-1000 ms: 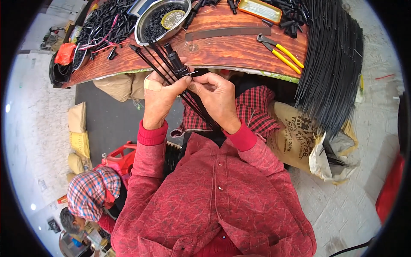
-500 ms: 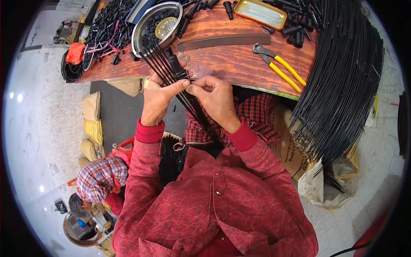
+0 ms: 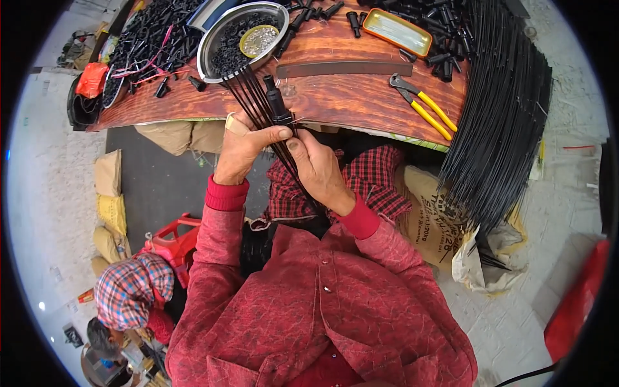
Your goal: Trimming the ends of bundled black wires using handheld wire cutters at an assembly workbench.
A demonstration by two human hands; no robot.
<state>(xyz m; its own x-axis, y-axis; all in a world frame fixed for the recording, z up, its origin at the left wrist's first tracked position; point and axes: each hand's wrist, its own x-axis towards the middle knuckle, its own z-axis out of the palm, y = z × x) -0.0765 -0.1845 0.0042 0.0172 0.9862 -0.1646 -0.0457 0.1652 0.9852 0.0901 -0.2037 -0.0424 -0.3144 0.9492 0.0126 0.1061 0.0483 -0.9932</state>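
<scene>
**Black fitting (image 3: 276, 103) and thin rods (image 3: 250, 102) gathered at both hands**

From my end, through the head camera, I have the fitting standing tilted above the near edge of the wooden table (image 3: 361, 106), with the slim black rods fanned out on its left. My left hand (image 3: 250, 145), a tan patch on its back, is clamped on the rods, thumb laid across them; its other fingers are mostly hidden behind. My right hand (image 3: 316, 169) has its thumb close beside the left one, just under the fitting's lower end. Its fingers curl in there, but I can't tell what, if anything, they pinch. A fine pale wire seems to stick out at that spot.

I judge the step in hand to be working that wire at the fitting's base while the left hand steadies the rods. The next move, as I read it, calls for a steady left hold and small, precise right fingertip work. The yellow-handled pliers (image 3: 425, 108) lie well apart on the table, untouched.
</scene>
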